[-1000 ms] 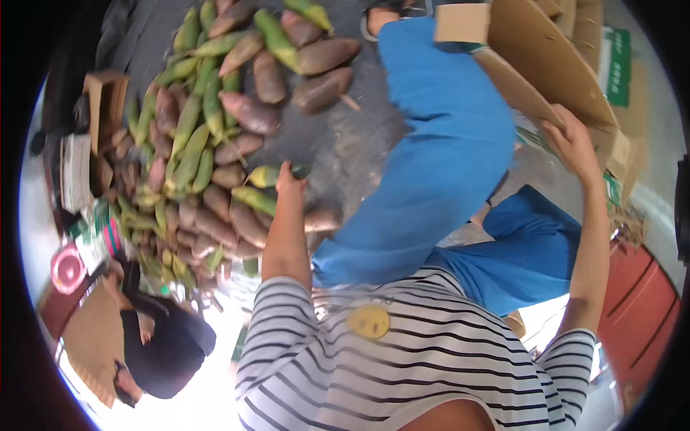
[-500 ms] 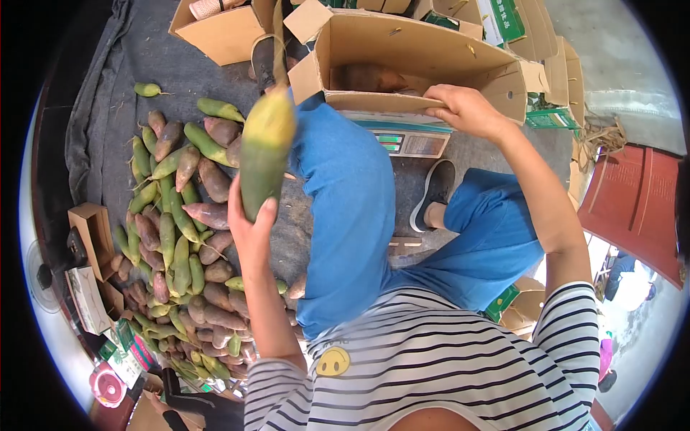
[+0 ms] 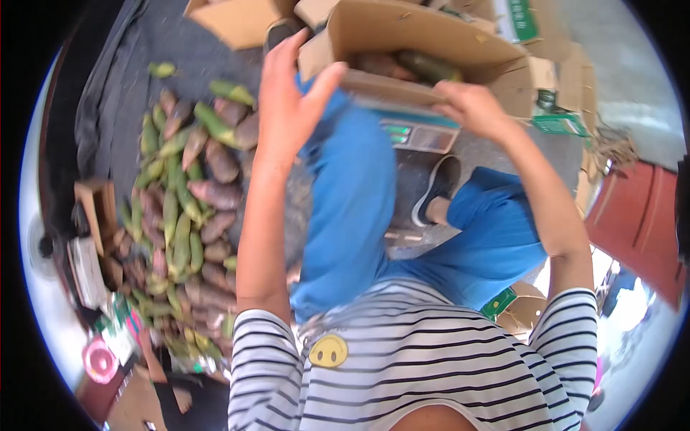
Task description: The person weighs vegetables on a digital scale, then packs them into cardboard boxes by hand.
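My left hand is empty, thumb and fingers spread, at the left end of an open cardboard box. My right hand pinches the near rim of that box. Inside it lie a dark green radish and a reddish-brown radish; the near wall hides part of the inside. The box rests on a scale with a lit green display.
Left of my legs a big heap of green and reddish-brown radishes covers dark cloth. More cardboard boxes stand at the top. A pink round object and another person's arm show at lower left.
The green radish that my left hand held now lies in the box. That hand has let go and moved up to the box. My right hand stays on the rim.
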{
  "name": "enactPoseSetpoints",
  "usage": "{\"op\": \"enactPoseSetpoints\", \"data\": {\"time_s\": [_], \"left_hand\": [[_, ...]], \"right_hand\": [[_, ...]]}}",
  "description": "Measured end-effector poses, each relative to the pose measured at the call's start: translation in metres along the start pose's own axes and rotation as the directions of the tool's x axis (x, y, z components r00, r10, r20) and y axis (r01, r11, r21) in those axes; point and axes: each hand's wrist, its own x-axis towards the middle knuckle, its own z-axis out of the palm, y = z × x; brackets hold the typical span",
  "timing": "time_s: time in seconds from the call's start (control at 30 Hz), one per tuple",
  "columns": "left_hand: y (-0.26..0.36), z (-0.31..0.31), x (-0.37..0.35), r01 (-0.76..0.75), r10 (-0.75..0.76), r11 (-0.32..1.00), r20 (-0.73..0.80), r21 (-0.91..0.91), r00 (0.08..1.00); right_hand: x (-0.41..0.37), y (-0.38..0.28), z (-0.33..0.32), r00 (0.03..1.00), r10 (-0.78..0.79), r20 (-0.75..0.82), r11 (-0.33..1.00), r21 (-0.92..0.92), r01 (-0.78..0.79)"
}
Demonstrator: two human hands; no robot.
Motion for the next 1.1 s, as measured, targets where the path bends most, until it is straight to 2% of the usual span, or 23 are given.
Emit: {"op": "enactPoseSetpoints", "data": {"time_s": [0.03,0.07,0.13,0.17,0.23,0.3,0.37,0.43,0.53,0.63,0.67,0.73,0.87,0.97,1.03,1.1], "left_hand": [[-0.021,-0.018,-0.032,0.183,-0.184,0.983,-0.04,-0.008,0.982],[-0.05,-0.031,-0.07,0.29,-0.288,0.956,-0.042,0.05,0.957],[-0.108,-0.057,-0.174,0.453,-0.448,0.87,-0.073,0.193,0.891],[-0.13,-0.067,-0.229,0.504,-0.501,0.822,-0.086,0.264,0.861],[-0.149,-0.094,-0.335,0.66,-0.635,0.603,-0.231,0.449,0.737],[-0.158,-0.129,-0.417,0.871,-0.787,0.267,-0.429,0.413,0.444],[-0.179,-0.156,-0.493,0.94,-0.777,-0.061,-0.607,0.337,0.167],[-0.175,-0.181,-0.513,0.949,-0.804,-0.272,-0.579,0.16,-0.133],[-0.18,-0.195,-0.533,0.954,-0.821,-0.226,-0.567,0.199,-0.076],[-0.193,-0.194,-0.53,0.934,-0.826,-0.303,-0.541,0.191,-0.157],[-0.189,-0.189,-0.512,0.878,-0.795,-0.425,-0.555,0.219,-0.246],[-0.189,-0.18,-0.498,0.817,-0.756,-0.522,-0.577,0.246,-0.309],[-0.191,-0.174,-0.481,0.761,-0.708,-0.602,-0.601,0.24,-0.371],[-0.188,-0.16,-0.471,0.901,-0.76,-0.422,-0.5,-0.104,-0.414],[-0.226,-0.136,-0.51,0.886,-0.709,-0.393,-0.533,-0.247,-0.462],[-0.205,-0.118,-0.475,0.881,-0.709,-0.308,-0.531,-0.36,-0.464]], "right_hand": [[0.0,0.01,0.015,0.986,-0.069,-0.149,0.997,-0.025,0.066],[0.004,0.009,0.014,0.997,-0.035,-0.067,0.999,-0.034,0.033],[0.007,0.0,0.005,0.994,-0.048,-0.095,0.998,0.032,0.051],[0.01,-0.006,-0.001,0.999,-0.008,-0.033,0.999,0.05,0.01],[0.012,-0.01,-0.004,1.0,-0.009,-0.005,0.992,0.125,0.01],[0.013,-0.012,-0.007,1.0,0.01,-0.004,0.988,0.155,-0.009],[0.016,-0.014,-0.009,0.998,0.041,0.04,0.987,0.152,-0.047],[0.016,-0.017,-0.009,0.996,0.068,0.066,0.984,0.158,-0.078],[0.016,-0.017,-0.009,0.994,0.089,0.066,0.983,0.154,-0.098],[0.017,-0.013,-0.007,0.996,0.07,0.058,0.988,0.135,-0.077],[0.018,-0.013,-0.007,0.996,0.069,0.058,0.987,0.139,-0.077],[0.017,-0.014,-0.008,0.996,0.071,0.059,0.985,0.151,-0.079],[0.019,-0.017,-0.012,0.994,0.079,0.069,0.981,0.171,-0.09],[0.025,-0.014,-0.008,0.994,0.051,0.093,0.981,0.182,-0.068],[0.023,-0.009,-0.012,0.997,0.05,0.051,0.983,0.172,-0.058],[0.021,-0.011,-0.012,0.999,0.038,0.015,0.988,0.151,-0.04]]}}
